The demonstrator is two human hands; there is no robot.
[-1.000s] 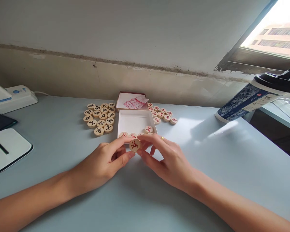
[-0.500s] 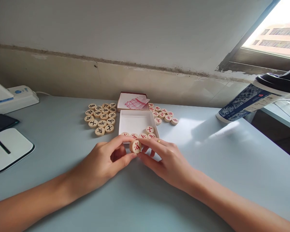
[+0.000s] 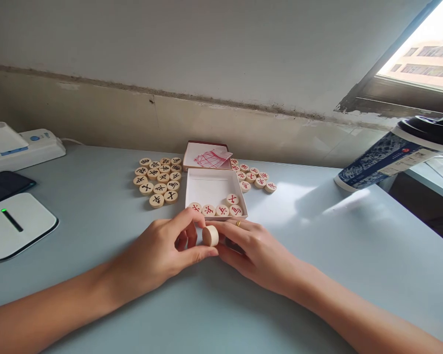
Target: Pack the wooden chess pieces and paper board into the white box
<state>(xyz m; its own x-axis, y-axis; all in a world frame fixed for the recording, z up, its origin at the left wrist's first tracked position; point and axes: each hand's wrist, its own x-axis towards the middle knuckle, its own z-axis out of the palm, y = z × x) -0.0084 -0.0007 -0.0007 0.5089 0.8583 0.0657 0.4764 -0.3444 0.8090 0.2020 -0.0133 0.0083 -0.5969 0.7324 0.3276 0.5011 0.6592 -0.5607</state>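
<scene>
In front of the box, a round wooden xiangqi piece [image 3: 210, 236] is held up on edge, a plain side facing left. My right hand [image 3: 254, 243] grips it, index finger on top and thumb below. My left hand [image 3: 170, 241] curls round it from the left, with the index fingertip at its upper edge and the thumb under it. Just beyond my fingers is an open white box tray [image 3: 210, 182]. Several red-marked pieces [image 3: 222, 210] lie inside along its near side, with one more piece [image 3: 232, 199] behind them at the right.
The box lid [image 3: 189, 155] behind the tray holds a folded red-lined sheet. Black-marked pieces [image 3: 160, 189] are grouped on the left, red-marked ones [image 3: 260, 182] on the right. A tumbler [image 3: 376, 157], a white device [image 3: 33, 221], a phone [image 3: 7, 187] and a power strip [image 3: 40, 142] stand around.
The held piece has turned, so its red character no longer faces me and a blank side shows. Both hands have shifted slightly nearer, and the view has moved a little left.
</scene>
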